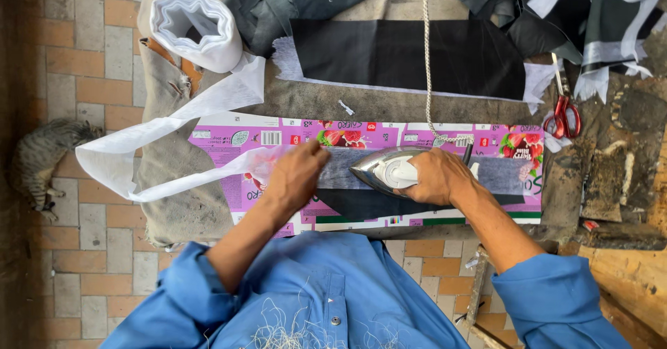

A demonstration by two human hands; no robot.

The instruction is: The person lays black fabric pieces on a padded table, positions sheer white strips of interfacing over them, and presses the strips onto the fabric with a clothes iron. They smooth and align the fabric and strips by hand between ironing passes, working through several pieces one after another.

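Right hand (438, 176) grips the handle of the electric iron (385, 169), its tip pointing toward the left hand (297, 174). Left hand's fingers press flat, ungripping, on the grey fabric strip (344, 168), whose long axis follows the table's near edge, across flattened purple cardboard (278, 137).

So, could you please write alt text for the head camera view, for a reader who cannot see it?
Seen from above, a person's right hand presses an iron onto a dark fabric strip laid over pink printed cardboard, while the left hand holds a white strip flat. Red scissors lie to the right; a cat rests on the brick floor.
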